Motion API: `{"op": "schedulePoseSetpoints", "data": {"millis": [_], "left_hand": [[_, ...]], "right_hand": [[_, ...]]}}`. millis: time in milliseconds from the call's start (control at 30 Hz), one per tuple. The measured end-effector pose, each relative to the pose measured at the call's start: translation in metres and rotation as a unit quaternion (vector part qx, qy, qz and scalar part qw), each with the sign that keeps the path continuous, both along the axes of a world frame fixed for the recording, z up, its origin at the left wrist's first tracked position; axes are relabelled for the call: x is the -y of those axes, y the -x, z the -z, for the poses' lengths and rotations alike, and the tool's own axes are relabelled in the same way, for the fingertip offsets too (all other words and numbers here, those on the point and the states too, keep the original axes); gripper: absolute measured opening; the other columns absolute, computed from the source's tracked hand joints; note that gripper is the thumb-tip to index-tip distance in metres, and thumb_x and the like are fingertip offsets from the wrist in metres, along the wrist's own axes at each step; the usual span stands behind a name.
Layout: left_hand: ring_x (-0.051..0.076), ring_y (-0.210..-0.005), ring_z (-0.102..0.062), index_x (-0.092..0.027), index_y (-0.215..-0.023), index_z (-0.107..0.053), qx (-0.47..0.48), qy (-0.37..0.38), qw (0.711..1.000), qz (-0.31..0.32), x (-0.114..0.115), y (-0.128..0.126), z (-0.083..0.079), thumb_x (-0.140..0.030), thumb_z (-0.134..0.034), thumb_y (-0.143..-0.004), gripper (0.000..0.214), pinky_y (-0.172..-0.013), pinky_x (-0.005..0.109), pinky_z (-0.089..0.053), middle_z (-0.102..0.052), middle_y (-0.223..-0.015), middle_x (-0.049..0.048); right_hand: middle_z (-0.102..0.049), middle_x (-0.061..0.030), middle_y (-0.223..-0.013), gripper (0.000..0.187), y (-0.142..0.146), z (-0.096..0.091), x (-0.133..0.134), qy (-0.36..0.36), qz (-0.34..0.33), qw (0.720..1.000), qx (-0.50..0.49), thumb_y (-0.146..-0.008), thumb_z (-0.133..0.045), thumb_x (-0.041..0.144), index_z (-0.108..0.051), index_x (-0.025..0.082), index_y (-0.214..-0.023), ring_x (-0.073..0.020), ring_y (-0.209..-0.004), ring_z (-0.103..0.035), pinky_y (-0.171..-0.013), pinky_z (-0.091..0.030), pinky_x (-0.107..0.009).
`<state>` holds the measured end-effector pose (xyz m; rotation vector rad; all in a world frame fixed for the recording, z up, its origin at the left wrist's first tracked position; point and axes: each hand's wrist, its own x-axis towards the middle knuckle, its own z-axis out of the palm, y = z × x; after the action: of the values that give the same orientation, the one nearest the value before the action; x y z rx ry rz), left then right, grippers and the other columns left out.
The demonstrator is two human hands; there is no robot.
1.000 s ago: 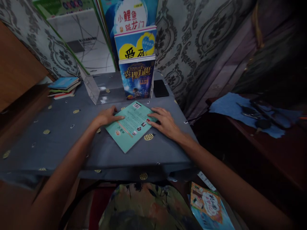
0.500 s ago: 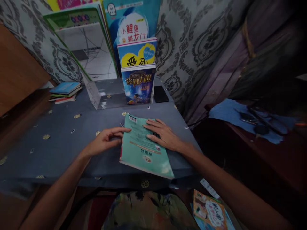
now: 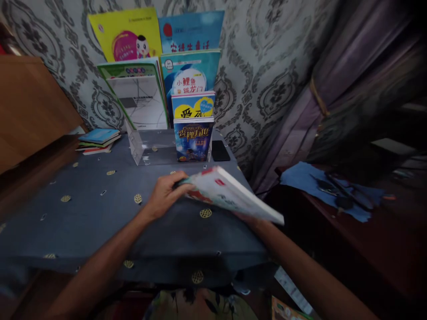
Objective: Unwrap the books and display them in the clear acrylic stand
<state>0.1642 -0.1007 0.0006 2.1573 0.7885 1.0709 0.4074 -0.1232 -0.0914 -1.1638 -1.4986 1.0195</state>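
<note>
A thin paperback book hangs tilted above the grey tablecloth, its pale cover blurred by motion. My left hand is closed on the book's left edge. My right hand is under the book and hidden by it; only the forearm shows. Behind, a clear plastic stand holds upright books, with a dark blue one in front.
A small stack of thin books lies at the table's far left. A black phone rests right of the stand. A dark side table with a blue cloth stands to the right. Patterned curtains hang behind.
The book has been lifted off the cloth and turned over, its teal back cover now giving way to a pale side. The view has tilted up.
</note>
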Motion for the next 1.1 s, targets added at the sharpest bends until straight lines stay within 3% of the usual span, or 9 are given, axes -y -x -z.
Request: {"op": "schedulePoseSetpoints", "data": {"millis": [167, 333, 433, 533, 600, 700, 833, 967, 1100], "left_hand": [[0.009, -0.057, -0.048, -0.018, -0.067, -0.056, 0.18, 0.123, 0.97, -0.108, -0.022, 0.002, 0.001, -0.057, -0.067, -0.084, 0.044, -0.051, 0.019, -0.038, -0.053, -0.061, -0.0047], [0.018, -0.062, -0.068, -0.016, -0.082, -0.067, 0.297, 0.335, 0.886, -0.122, -0.038, 0.012, 0.031, -0.059, -0.078, -0.072, 0.045, -0.059, 0.027, -0.055, -0.07, -0.069, 0.0029], [0.022, -0.062, -0.071, -0.014, -0.083, -0.069, 0.296, 0.424, 0.841, -0.158, -0.042, 0.024, 0.052, -0.051, -0.079, -0.073, 0.04, -0.064, 0.033, -0.059, -0.074, -0.07, 0.0073], [0.021, -0.058, -0.07, -0.015, -0.076, -0.067, 0.241, 0.451, 0.842, -0.171, -0.047, 0.037, 0.065, -0.049, -0.076, -0.075, 0.036, -0.063, 0.034, -0.059, -0.074, -0.067, 0.0078], [0.018, -0.052, -0.065, -0.016, -0.069, -0.064, 0.158, 0.414, 0.879, -0.177, -0.051, 0.046, 0.069, -0.051, -0.071, -0.078, 0.037, -0.056, 0.03, -0.054, -0.069, -0.059, 0.0047], [0.015, -0.042, -0.055, -0.019, -0.059, -0.058, -0.06, 0.285, 0.937, -0.194, -0.058, 0.062, 0.068, -0.048, -0.058, -0.087, 0.041, -0.05, 0.026, -0.044, -0.058, -0.046, -0.0005], [0.017, -0.054, -0.059, -0.02, -0.064, -0.06, -0.273, 0.103, 0.929, -0.226, -0.067, 0.077, 0.062, -0.036, -0.044, -0.095, 0.039, -0.06, 0.027, -0.042, -0.061, -0.053, 0.0013], [0.02, -0.069, -0.062, -0.02, -0.079, -0.066, -0.309, 0.016, 0.918, -0.249, -0.083, 0.073, 0.059, -0.03, -0.042, -0.095, 0.031, -0.067, 0.028, -0.042, -0.069, -0.071, 0.0042], [0.022, -0.086, -0.064, -0.021, -0.096, -0.068, -0.255, -0.076, 0.937, -0.227, -0.107, 0.052, 0.067, -0.019, -0.042, -0.091, 0.026, -0.078, 0.031, -0.046, -0.073, -0.094, 0.0073]], "right_hand": [[-0.075, -0.0099, -0.119, 0.082, 0.015, -0.013, -0.002, 0.051, -0.042, 0.965, -0.253, -0.081, -0.036, 0.09, -0.07, 0.027, -0.12, -0.0327, -0.124, -0.064, -0.1, -0.054, -0.053], [-0.079, -0.0108, -0.104, 0.056, 0.038, -0.027, 0.001, 0.106, -0.073, 0.961, -0.246, -0.07, -0.082, 0.062, -0.073, 0.019, -0.105, -0.0328, -0.101, -0.074, -0.088, -0.06, -0.047], [-0.079, -0.0095, -0.106, 0.053, 0.05, -0.022, -0.005, 0.089, -0.049, 0.963, -0.248, -0.07, -0.085, 0.053, -0.07, 0.019, -0.108, -0.028, -0.09, -0.075, -0.084, -0.061, -0.043], [-0.079, -0.0075, -0.1, 0.056, 0.055, -0.011, -0.016, 0.089, -0.009, 0.967, -0.237, -0.067, -0.084, 0.054, -0.067, 0.02, -0.109, -0.0246, -0.077, -0.075, -0.075, -0.061, -0.04], [-0.079, -0.0066, -0.094, 0.052, 0.052, -0.005, -0.024, 0.083, 0.007, 0.982, -0.171, -0.071, -0.08, 0.054, -0.067, 0.02, -0.108, -0.0233, -0.072, -0.073, -0.07, -0.06, -0.039], [-0.076, -0.0047, -0.08, 0.034, 0.039, -0.004, -0.034, 0.026, 0.055, 0.995, 0.077, -0.079, -0.072, 0.042, -0.071, 0.019, -0.104, -0.0222, -0.071, -0.069, -0.067, -0.055, -0.033], [-0.074, -0.0034, -0.075, 0.033, 0.022, -0.011, -0.039, -0.026, 0.149, 0.931, 0.333, -0.087, -0.059, 0.029, -0.073, 0.019, -0.115, -0.0211, -0.07, -0.067, -0.066, -0.047, -0.029], [-0.077, -0.0069, -0.088, 0.034, 0.025, -0.013, -0.041, -0.074, 0.134, 0.923, 0.352, -0.091, -0.049, 0.025, -0.074, 0.017, -0.113, -0.0213, -0.076, -0.069, -0.071, -0.049, -0.03], [-0.075, -0.0127, -0.111, 0.033, 0.048, -0.014, -0.051, -0.154, 0.061, 0.92, 0.356, -0.092, -0.049, 0.02, -0.073, 0.017, -0.114, -0.0255, -0.1, -0.069, -0.09, -0.052, -0.037]]}}
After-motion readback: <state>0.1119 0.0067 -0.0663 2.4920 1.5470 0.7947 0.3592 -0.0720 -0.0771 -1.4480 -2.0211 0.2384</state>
